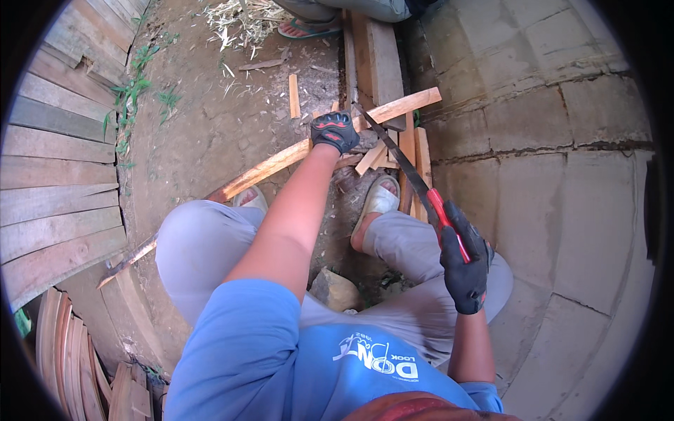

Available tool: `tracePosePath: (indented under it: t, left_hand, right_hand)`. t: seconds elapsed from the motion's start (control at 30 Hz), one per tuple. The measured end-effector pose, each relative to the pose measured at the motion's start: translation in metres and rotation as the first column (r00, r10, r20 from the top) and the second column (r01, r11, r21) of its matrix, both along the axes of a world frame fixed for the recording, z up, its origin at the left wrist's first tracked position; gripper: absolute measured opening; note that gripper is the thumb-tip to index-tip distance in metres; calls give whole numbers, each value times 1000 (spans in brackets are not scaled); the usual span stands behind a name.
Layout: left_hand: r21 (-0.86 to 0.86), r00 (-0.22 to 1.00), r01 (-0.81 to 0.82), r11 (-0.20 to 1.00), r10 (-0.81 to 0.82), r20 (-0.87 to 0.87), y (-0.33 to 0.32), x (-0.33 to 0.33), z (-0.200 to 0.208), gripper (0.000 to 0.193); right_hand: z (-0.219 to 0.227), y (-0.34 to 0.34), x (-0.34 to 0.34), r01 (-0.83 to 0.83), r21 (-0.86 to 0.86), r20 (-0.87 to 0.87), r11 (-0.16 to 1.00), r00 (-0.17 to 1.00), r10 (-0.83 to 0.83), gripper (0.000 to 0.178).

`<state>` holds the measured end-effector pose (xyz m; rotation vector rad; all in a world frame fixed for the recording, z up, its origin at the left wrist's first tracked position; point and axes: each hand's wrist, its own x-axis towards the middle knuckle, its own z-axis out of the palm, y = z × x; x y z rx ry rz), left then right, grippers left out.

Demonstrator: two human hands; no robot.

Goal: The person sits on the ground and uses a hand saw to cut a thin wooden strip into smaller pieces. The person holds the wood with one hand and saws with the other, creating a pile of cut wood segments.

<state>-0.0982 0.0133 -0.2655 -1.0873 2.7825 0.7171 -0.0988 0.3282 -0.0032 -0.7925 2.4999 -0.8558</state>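
Observation:
My left hand (335, 132), in a black glove with red trim, is closed over a long wooden strip (281, 158) and presses it down near its far end. The strip slants from the lower left up to the right. My right hand (466, 263), gloved in black, grips the red handle of a hand saw (406, 163). Its dark blade runs up and left, and its tip end crosses the strip just right of my left hand. Under the strip's far end is a thick timber beam (379, 63). The exact contact of the teeth is too small to tell.
Short wood offcuts (375, 158) lie beneath the strip, and another piece (294, 96) is on the dirt. Pale shavings (242, 24) are scattered near another person's sandalled foot (309, 28). A block wall (533, 189) stands right, board planks (60, 168) left, a stone (334, 289) between my legs.

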Motion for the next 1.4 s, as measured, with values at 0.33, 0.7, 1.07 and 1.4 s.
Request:
tracePosePath:
  t: [0.33, 0.7, 1.07, 1.4]
  left_hand:
    - [45, 999, -40, 998, 41, -15, 4, 0, -7, 41]
    - [68, 995, -103, 992, 103, -7, 7, 4, -1, 42]
    - [77, 999, -34, 996, 32, 28, -5, 2, 4, 47]
    - [107, 1000, -21, 994, 21, 1, -2, 3, 3, 50]
  right_hand:
    - [-95, -122, -52, -275, -39, -297, 961, 921, 252, 36]
    - [-166, -210, -100, -236, -66, -131, 969, 965, 226, 44]
    - [-202, -146, -64, -199, -336, -151, 921, 976, 156, 43]
    - [-198, -139, -66, -186, -268, -157, 945, 976, 147, 44]
